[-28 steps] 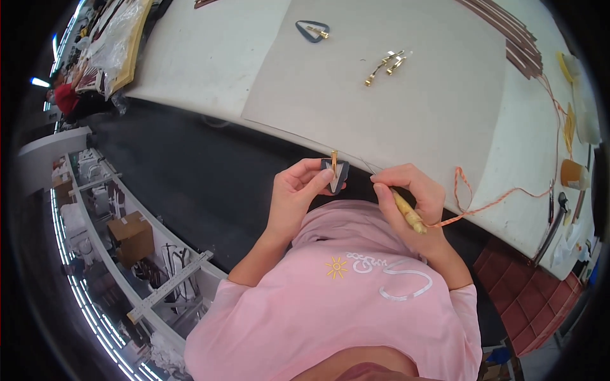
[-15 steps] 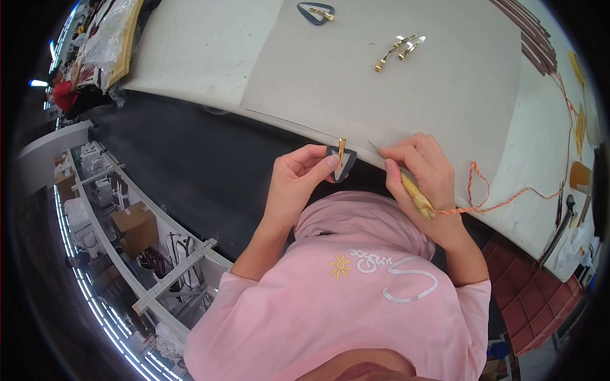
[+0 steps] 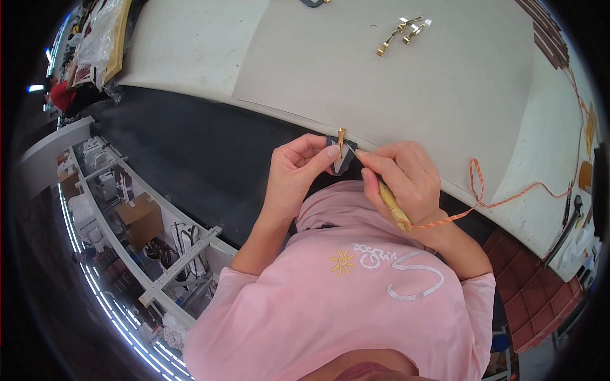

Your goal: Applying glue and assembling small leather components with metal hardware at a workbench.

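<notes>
Near the table edge, my left hand (image 3: 289, 171) pinches a small dark triangular piece (image 3: 347, 159) with a pale inner area. A gold metal clip (image 3: 342, 136) lies along this piece, under my thumb, its end poking up past the top. My right hand (image 3: 410, 178) grips a thin pointed awl-like tool by its yellow wrapped handle (image 3: 395, 209). The tool's tip is at the right side of the triangular piece; whether it touches is too small to tell. An orange striped cord (image 3: 448, 219) trails from the handle's end.
Several gold clips (image 3: 390, 42) lie on a grey sheet (image 3: 381, 95) covering the white table (image 3: 184, 51). Another dark piece (image 3: 312, 2) is cut off at the top edge. Brown strips (image 3: 548, 32) lie far right, a red-brown quilted seat (image 3: 540, 292) stands below, and a cardboard box (image 3: 141, 219) sits left.
My right hand has moved left, bringing the tool's tip to the triangular piece. My left hand keeps its pinch. The view has shifted slightly, so the table things sit higher.
</notes>
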`<state>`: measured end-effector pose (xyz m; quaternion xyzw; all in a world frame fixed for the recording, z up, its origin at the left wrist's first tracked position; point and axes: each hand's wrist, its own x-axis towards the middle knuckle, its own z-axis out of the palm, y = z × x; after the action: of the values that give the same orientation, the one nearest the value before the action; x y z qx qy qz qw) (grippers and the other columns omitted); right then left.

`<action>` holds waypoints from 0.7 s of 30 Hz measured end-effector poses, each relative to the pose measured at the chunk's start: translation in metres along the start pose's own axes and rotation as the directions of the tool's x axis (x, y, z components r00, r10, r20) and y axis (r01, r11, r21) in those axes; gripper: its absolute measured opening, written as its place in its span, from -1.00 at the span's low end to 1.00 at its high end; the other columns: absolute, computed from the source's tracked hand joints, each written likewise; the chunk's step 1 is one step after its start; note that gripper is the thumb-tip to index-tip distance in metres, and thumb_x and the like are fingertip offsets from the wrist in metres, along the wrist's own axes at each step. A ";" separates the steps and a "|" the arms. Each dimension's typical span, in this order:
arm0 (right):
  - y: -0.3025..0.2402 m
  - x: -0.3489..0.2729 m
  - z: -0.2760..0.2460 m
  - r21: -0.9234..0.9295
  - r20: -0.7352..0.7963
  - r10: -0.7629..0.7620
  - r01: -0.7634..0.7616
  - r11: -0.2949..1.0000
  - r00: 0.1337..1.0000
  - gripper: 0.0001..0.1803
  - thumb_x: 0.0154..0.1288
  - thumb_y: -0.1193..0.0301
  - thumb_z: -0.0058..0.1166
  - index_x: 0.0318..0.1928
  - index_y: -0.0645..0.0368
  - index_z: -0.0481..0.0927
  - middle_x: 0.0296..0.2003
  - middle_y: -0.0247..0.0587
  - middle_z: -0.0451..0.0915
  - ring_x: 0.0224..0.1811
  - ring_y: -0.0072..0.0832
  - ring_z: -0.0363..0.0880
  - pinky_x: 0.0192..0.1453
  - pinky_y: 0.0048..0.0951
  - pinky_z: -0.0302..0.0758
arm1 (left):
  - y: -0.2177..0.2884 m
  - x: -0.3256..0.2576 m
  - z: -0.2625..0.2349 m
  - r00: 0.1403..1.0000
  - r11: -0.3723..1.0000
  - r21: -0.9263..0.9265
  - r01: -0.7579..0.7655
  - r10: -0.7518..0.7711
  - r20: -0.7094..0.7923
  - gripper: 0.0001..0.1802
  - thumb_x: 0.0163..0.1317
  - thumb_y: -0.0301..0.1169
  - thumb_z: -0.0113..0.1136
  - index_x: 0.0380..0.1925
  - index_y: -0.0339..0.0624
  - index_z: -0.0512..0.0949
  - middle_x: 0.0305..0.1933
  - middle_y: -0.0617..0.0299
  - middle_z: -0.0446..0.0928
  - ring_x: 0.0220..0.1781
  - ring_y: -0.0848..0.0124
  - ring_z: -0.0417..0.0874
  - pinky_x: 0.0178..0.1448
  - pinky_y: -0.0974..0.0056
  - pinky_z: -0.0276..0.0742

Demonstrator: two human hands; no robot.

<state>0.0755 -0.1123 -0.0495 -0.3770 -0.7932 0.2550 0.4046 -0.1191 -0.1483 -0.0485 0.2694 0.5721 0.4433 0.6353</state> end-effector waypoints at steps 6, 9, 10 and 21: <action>0.001 -0.001 0.003 -0.033 -0.011 -0.002 0.002 0.999 1.000 -0.70 -0.14 0.60 0.30 -0.28 0.19 0.64 -0.44 -0.31 0.51 -0.44 -0.38 0.45 -0.39 -0.39 0.39 | 0.001 0.001 -0.001 1.000 1.000 -0.016 0.006 -0.006 -0.003 -0.87 0.29 -0.53 0.24 -0.20 -0.36 0.65 -0.29 0.18 0.69 -0.31 0.57 0.65 -0.21 0.46 0.57; 0.002 0.000 0.004 -0.015 -0.027 0.002 -0.002 1.000 1.000 -0.71 -0.15 0.59 0.30 -0.29 0.18 0.65 -0.44 -0.32 0.51 -0.45 -0.39 0.45 -0.40 -0.39 0.38 | 0.002 0.001 -0.003 1.000 1.000 0.000 0.014 -0.014 0.004 -0.87 0.29 -0.52 0.24 -0.20 -0.35 0.65 -0.27 0.17 0.70 -0.29 0.56 0.67 -0.22 0.46 0.59; 0.001 -0.001 0.004 -0.015 -0.027 0.004 -0.004 1.000 1.000 -0.71 -0.15 0.59 0.30 -0.29 0.18 0.65 -0.44 -0.32 0.51 -0.45 -0.39 0.45 -0.40 -0.39 0.38 | 0.003 0.001 -0.003 1.000 1.000 0.014 0.015 -0.015 0.006 -0.86 0.29 -0.53 0.24 -0.20 -0.35 0.65 -0.27 0.16 0.70 -0.28 0.56 0.68 -0.22 0.46 0.60; 0.001 -0.002 0.006 -0.039 -0.039 0.011 -0.013 0.999 0.999 -0.72 -0.15 0.58 0.30 -0.30 0.15 0.66 -0.45 -0.34 0.51 -0.47 -0.41 0.45 -0.42 -0.40 0.37 | 0.007 0.000 -0.002 0.999 1.000 0.008 0.025 -0.025 0.033 -0.82 0.31 -0.50 0.23 -0.15 -0.36 0.66 -0.25 0.15 0.71 -0.26 0.51 0.71 -0.23 0.45 0.62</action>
<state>0.0720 -0.1142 -0.0539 -0.3945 -0.7878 0.2343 0.4109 -0.1233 -0.1451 -0.0433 0.2720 0.5667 0.4286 0.6490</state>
